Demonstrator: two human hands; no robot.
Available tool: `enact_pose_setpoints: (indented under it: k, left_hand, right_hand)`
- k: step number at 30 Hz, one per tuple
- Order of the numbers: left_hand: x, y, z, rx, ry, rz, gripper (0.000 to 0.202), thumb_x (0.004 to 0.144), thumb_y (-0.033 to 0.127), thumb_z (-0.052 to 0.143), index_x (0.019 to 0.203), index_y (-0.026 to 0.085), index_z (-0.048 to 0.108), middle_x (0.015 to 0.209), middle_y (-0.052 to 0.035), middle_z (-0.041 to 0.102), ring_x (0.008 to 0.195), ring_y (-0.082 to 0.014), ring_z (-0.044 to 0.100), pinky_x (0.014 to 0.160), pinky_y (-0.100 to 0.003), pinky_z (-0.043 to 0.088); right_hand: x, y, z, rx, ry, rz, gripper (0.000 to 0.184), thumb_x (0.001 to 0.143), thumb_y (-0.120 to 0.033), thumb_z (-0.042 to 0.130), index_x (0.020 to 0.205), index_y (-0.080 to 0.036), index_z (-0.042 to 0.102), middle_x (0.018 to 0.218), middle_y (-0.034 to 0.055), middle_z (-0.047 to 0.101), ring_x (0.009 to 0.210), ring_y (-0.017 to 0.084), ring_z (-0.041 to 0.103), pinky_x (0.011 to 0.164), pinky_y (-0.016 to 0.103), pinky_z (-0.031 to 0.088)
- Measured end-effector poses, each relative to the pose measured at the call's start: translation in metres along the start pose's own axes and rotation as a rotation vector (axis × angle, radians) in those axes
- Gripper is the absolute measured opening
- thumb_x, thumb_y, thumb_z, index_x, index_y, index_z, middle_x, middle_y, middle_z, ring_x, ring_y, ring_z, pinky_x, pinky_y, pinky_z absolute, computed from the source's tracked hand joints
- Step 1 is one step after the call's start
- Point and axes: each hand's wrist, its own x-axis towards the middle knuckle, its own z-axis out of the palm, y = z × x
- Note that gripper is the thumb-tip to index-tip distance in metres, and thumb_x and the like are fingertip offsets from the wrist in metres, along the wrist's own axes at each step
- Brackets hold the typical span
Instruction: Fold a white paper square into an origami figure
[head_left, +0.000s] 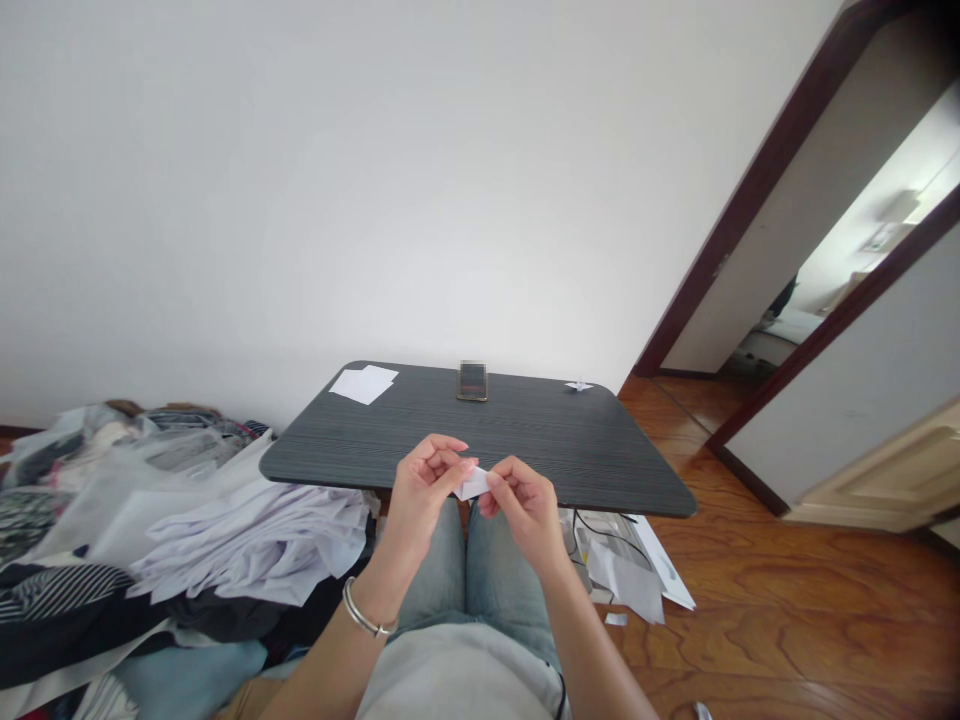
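Note:
Between my two hands is a small piece of folded white paper, held up over the near edge of the dark table. My left hand pinches its left side between thumb and fingertips. On the other side, the thumb and curled fingers of my right hand grip the right corner. Farther back at the left lie white paper sheets, partly overlapping. A small folded white paper shape stands at the far right of the tabletop.
Against the wall, a phone leans upright at the table's back edge. Clothes are heaped on the left. Papers and a black cable lie below the table's right side, on the wooden floor. A doorway opens at right.

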Motion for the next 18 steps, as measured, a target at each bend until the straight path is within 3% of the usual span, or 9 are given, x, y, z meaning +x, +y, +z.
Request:
enact_pose_setpoints:
  k: [5, 11, 18]
  left_hand:
    - [-0.0024, -0.0018, 0.0028, 0.066, 0.030, 0.074, 0.018, 0.067, 0.022, 0.071, 0.081, 0.016, 0.061, 0.058, 0.0029, 0.063, 0.060, -0.0121, 0.061, 0.056, -0.020, 0.044]
    - [-0.0082, -0.0032, 0.0077, 0.112, 0.027, 0.097, 0.018, 0.069, 0.023, 0.070, 0.082, 0.016, 0.060, 0.060, 0.0024, 0.064, 0.057, -0.0114, 0.059, 0.056, -0.021, 0.044]
    - [-0.0040, -0.0052, 0.0020, 0.072, 0.047, 0.123, 0.021, 0.070, 0.021, 0.070, 0.087, 0.017, 0.057, 0.058, 0.0042, 0.061, 0.057, -0.0106, 0.059, 0.056, -0.020, 0.043]
  right_hand:
    - [0.0025, 0.0020, 0.0036, -0.007, 0.022, 0.028, 0.024, 0.082, -0.037, 0.058, 0.067, -0.018, 0.054, 0.052, -0.0030, 0.056, 0.045, 0.009, 0.051, 0.046, 0.020, 0.042]
    - [0.0035, 0.0009, 0.0061, -0.075, 0.022, 0.026, 0.027, 0.082, -0.036, 0.055, 0.063, -0.018, 0.051, 0.047, -0.0054, 0.047, 0.039, 0.007, 0.039, 0.039, 0.018, 0.029]
    - [0.0027, -0.0033, -0.0013, -0.041, -0.051, 0.035, 0.023, 0.083, -0.035, 0.054, 0.067, -0.018, 0.053, 0.052, -0.0039, 0.051, 0.044, 0.008, 0.045, 0.044, 0.019, 0.038]
